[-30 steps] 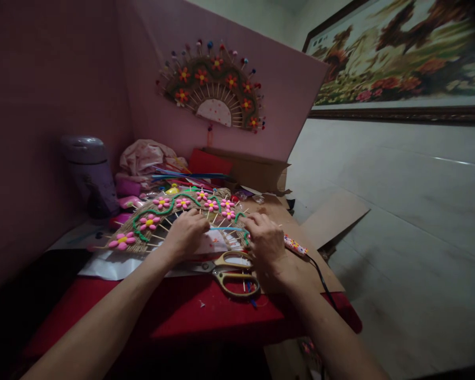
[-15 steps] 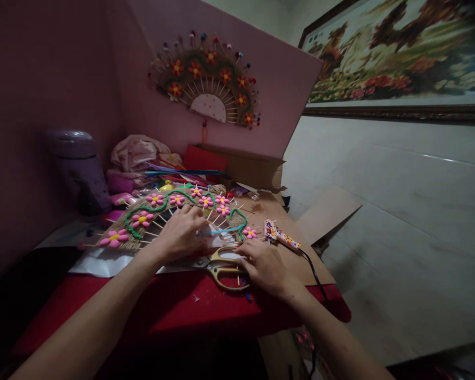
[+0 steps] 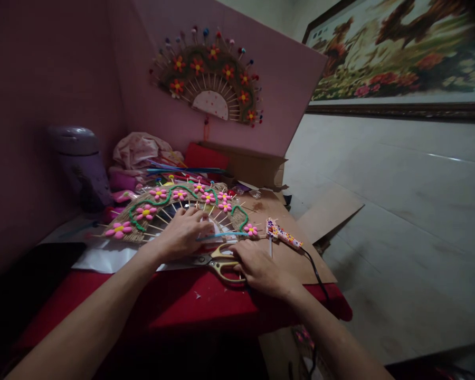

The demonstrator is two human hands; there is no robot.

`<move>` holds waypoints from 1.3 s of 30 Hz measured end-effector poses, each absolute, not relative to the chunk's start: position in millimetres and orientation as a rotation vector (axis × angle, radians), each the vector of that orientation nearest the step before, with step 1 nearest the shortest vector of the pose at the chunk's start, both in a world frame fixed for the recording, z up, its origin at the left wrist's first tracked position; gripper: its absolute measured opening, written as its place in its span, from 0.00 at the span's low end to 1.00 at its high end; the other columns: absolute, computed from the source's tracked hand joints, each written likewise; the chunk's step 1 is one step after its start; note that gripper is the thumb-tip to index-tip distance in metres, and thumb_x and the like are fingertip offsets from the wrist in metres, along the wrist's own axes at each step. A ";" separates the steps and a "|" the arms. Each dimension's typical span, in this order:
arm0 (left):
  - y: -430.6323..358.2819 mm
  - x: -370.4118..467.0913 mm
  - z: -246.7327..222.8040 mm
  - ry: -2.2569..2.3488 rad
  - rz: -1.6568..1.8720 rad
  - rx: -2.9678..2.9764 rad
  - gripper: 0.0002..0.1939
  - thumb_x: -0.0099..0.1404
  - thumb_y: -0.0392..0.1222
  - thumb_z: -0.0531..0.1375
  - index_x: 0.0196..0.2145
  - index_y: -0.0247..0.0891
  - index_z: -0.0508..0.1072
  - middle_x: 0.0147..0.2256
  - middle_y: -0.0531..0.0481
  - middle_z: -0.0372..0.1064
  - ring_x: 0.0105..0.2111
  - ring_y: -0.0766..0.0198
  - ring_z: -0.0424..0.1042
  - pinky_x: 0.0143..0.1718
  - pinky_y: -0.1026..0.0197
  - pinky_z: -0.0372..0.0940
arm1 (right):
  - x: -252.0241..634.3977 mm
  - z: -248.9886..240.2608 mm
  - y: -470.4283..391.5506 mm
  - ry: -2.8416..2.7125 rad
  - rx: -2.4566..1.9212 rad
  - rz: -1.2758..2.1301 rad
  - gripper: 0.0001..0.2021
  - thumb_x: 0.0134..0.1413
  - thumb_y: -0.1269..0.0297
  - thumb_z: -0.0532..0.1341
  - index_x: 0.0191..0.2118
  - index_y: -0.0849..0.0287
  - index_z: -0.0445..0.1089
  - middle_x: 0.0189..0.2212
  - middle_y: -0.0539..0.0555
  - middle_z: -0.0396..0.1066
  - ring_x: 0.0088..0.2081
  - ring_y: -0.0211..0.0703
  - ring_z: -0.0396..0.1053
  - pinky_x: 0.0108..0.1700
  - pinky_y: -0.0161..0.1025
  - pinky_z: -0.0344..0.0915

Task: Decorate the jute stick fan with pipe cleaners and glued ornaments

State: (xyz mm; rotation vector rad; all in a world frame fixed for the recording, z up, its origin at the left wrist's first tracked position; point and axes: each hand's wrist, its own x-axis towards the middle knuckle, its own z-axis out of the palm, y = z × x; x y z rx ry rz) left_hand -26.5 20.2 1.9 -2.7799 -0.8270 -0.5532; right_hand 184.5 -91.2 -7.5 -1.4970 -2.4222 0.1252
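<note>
A half-round fan of thin sticks and twine [image 3: 122, 217], with pink clay flowers and green wavy trim, lies on the table. My left hand [image 3: 185, 235] is over its lower middle, fingers curled down. From beside those fingers a light blue pipe cleaner [image 3: 224, 234] runs right, along the fan's lower edge. My right hand [image 3: 259, 268] lies by the fan's lower right corner, its fingers bent at the handles of the scissors [image 3: 221, 265]. What its fingertips pinch, if anything, is hidden. The scissors' blades point left, partly under my left forearm.
A flower-patterned glue gun [image 3: 284, 235] with a black cord lies right on the cardboard [image 3: 301, 266]. A purple flask [image 3: 81, 169] stands left. Craft supplies and a pink cloth [image 3: 142, 149] pile up behind the fan. A finished-looking fan [image 3: 209, 103] hangs on the pink board.
My right hand has shifted slightly up and left at the scissors' handles. The pipe cleaner lies flatter. My left hand stays nearly in place, and the view has moved a little.
</note>
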 end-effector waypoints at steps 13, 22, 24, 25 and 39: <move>31.9 -28.4 -3.7 -0.815 -0.656 -2.827 0.11 0.56 0.45 0.61 0.38 0.46 0.73 0.47 0.49 0.65 0.48 0.54 0.60 0.44 0.54 0.53 | 209.2 26.1 -90.5 -2.393 -1.558 0.075 0.09 0.52 0.66 0.60 0.40 0.59 0.66 0.37 0.54 0.65 0.40 0.42 0.60 0.41 0.38 0.57; 31.8 -26.1 -5.8 -0.823 -0.710 -2.805 0.14 0.56 0.36 0.59 0.42 0.45 0.72 0.46 0.47 0.65 0.47 0.53 0.60 0.45 0.51 0.56 | 180.1 1.2 -103.7 -2.488 -1.416 0.283 0.12 0.51 0.73 0.59 0.43 0.58 0.67 0.39 0.54 0.66 0.42 0.41 0.61 0.43 0.37 0.58; 31.7 -25.7 -6.1 -0.802 -0.741 -2.826 0.16 0.55 0.34 0.59 0.42 0.45 0.72 0.45 0.47 0.64 0.47 0.55 0.60 0.46 0.52 0.57 | 175.4 -1.8 -102.0 -2.466 -1.375 0.296 0.11 0.54 0.71 0.58 0.44 0.57 0.67 0.39 0.53 0.66 0.42 0.40 0.62 0.44 0.37 0.58; 31.7 -25.6 -6.3 -0.797 -0.750 -2.835 0.17 0.55 0.33 0.59 0.43 0.45 0.71 0.45 0.47 0.64 0.47 0.55 0.60 0.46 0.52 0.57 | 174.3 -1.2 -99.9 -2.438 -1.368 0.279 0.09 0.55 0.69 0.57 0.43 0.56 0.68 0.38 0.53 0.67 0.42 0.39 0.62 0.44 0.36 0.58; 30.8 -25.7 -8.5 -0.821 -0.719 -2.821 0.14 0.52 0.33 0.61 0.37 0.45 0.73 0.44 0.47 0.64 0.46 0.55 0.60 0.46 0.52 0.58 | 159.2 -1.8 -43.3 -2.569 -1.813 -0.379 0.09 0.52 0.67 0.55 0.35 0.56 0.72 0.30 0.56 0.72 0.31 0.42 0.68 0.30 0.35 0.56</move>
